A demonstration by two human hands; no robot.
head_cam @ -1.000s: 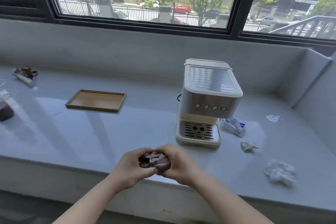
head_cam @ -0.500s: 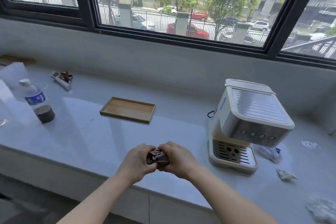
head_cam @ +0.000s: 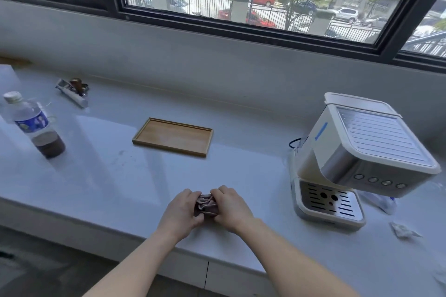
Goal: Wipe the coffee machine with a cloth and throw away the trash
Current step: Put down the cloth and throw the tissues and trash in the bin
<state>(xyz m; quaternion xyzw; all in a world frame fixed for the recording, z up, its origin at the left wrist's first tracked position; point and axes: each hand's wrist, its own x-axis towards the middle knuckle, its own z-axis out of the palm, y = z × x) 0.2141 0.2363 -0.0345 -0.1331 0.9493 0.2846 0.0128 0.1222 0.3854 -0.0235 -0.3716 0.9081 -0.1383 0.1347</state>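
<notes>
A crumpled pinkish-grey cloth [head_cam: 207, 205] is bunched between my left hand [head_cam: 182, 210] and my right hand [head_cam: 233, 206], both closed on it just above the front of the grey counter [head_cam: 120, 176]. The cream and silver coffee machine [head_cam: 362, 159] stands to the right of my hands, its drip tray facing me. A crumpled white paper scrap [head_cam: 401, 230] lies on the counter right of the machine. A clear wrapper with blue print [head_cam: 383, 202] shows partly behind the machine's base.
A shallow wooden tray [head_cam: 173, 137] lies beyond my hands at mid counter. At the left stands a plastic bottle [head_cam: 33, 125] with dark liquid at its bottom. A small metal tool with a brown part [head_cam: 73, 90] lies at the back left. A window wall runs behind.
The view has swung left, so the coffee machine sits further right and the bottle has come into view. My hands stay closed on the cloth and have moved forward and lower over the counter.
</notes>
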